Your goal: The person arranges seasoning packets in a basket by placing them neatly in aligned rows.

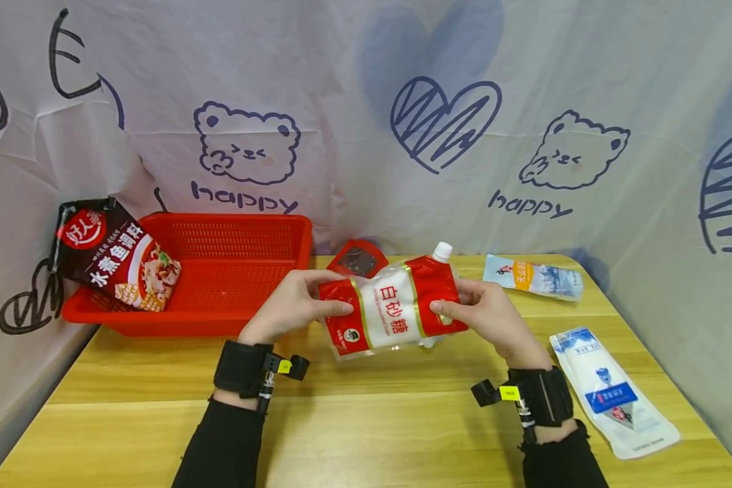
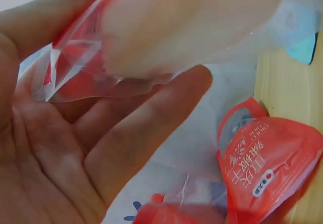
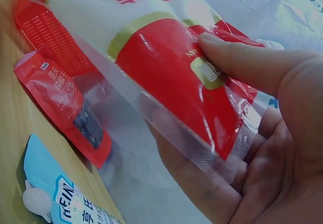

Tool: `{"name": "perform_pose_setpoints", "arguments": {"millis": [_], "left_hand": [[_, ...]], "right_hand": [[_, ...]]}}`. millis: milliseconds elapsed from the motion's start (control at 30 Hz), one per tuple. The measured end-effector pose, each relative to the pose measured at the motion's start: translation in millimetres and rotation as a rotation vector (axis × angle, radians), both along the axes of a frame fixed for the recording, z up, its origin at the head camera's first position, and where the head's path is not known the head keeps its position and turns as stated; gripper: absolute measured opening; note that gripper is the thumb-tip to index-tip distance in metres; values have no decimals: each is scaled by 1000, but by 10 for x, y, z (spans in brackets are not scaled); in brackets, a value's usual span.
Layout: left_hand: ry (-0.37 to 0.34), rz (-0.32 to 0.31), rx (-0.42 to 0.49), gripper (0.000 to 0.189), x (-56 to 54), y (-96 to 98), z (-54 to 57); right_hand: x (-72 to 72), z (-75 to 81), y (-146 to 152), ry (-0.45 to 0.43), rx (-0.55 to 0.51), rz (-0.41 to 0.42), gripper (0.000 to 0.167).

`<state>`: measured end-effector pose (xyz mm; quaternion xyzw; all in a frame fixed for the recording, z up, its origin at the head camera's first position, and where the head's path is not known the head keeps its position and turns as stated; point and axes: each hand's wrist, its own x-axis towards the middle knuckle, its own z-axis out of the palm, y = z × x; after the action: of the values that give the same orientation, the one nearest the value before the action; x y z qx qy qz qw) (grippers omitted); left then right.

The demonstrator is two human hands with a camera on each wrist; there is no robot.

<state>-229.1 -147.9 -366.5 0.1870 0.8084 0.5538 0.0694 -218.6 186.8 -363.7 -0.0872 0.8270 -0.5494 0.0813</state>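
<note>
Both hands hold a red and white pouch of white granulated sugar (image 1: 390,310), raised over the table with its white screw cap (image 1: 442,252) at the upper right. My left hand (image 1: 289,305) pinches one end, thumb on the printed front. At the other end, my right hand (image 1: 497,318) grips with its thumb on the front and fingers behind. The left wrist view shows the sugar pouch's underside (image 2: 192,27) resting over the left fingers. In the right wrist view a light-blue Heinz pouch (image 3: 65,193) with a white cap lies beneath; the sugar pouch mostly hides it in the head view.
A red plastic basket (image 1: 232,324) stands at the back left, with a dark fish-seasoning bag (image 1: 118,254) leaning in its left end. Behind the sugar pouch lies a red packet (image 1: 358,259). A blue-and-orange pouch (image 1: 533,276) and a white-and-blue packet (image 1: 613,393) lie at the right.
</note>
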Motion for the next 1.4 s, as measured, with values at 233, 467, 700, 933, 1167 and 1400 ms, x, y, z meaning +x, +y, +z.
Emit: {"name": "perform_pose_setpoints", "arguments": {"millis": [233,467,700,933,1167,1400], "left_hand": [[30,46,38,42,34,7,43],[25,93,137,40,44,19,57],[27,138,162,44,36,27,54],[-13,154,173,49,32,12,40],[-10,95,136,42,19,10,34],[-4,33,21,43,25,-8,34]], "right_hand": [[-16,-21,-19,-4,-41,-30,63],[-14,-34,-74,18,-211,-48,59],[-28,-101,-191,14,-371,-80,65],[-35,-173,-228,28,-505,-26,56],[-34,-192,-219,75,-483,-54,54],[-10,-163,-194,118,-432,-65,53]]}}
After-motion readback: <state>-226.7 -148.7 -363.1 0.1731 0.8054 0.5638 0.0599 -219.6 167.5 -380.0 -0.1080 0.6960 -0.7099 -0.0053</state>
